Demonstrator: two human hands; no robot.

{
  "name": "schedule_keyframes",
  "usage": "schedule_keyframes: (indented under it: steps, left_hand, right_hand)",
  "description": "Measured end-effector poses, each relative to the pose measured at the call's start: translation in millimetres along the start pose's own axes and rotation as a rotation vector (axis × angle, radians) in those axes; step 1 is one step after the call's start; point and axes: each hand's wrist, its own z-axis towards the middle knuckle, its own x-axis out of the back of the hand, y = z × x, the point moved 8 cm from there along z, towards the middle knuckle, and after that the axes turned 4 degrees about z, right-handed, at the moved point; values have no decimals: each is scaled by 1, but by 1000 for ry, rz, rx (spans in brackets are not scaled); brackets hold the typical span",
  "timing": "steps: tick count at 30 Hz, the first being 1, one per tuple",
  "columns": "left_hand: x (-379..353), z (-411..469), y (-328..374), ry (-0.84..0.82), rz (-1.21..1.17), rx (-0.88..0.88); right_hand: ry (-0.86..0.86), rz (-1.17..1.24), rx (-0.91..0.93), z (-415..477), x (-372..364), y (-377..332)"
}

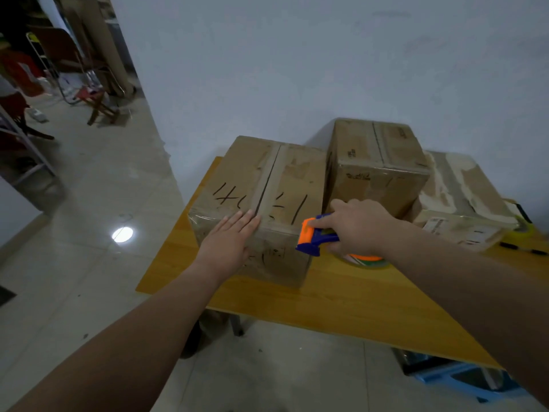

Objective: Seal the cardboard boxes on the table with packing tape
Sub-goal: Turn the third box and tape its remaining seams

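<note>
On a wooden bench [341, 295], the left grip [230, 239], a bare hand, lies flat with straight fingers on the near top edge of the handwritten cardboard box [267, 179], at its centre seam. Just right, the right grip [356, 230] curls round a blue and orange tape dispenser [315, 236] at that box's near corner. A taller box [377, 162] and a low box [463, 197] stand farther right.

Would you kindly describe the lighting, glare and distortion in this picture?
Head view: dim light; round lamp glare on the glossy floor tiles; wide-angle distortion bows the white wall edge; the yellow wooden table smears at its far-right end; the right hand and blue-and-orange tape dispenser look fairly sharp.
</note>
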Motion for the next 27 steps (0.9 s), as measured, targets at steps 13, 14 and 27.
schedule_keyframes:
  steps: [13,14,27]
  left_hand:
    - [-1,6,67,-2,-14,-89]
    - [0,6,66,-2,-3,-90]
    - [-6,8,75,14,91,8]
  right_hand:
    - [29,-21,2,4,0,-1]
    - [33,-29,0,3,1,0]
    - [48,-33,-54,-81,-32,94]
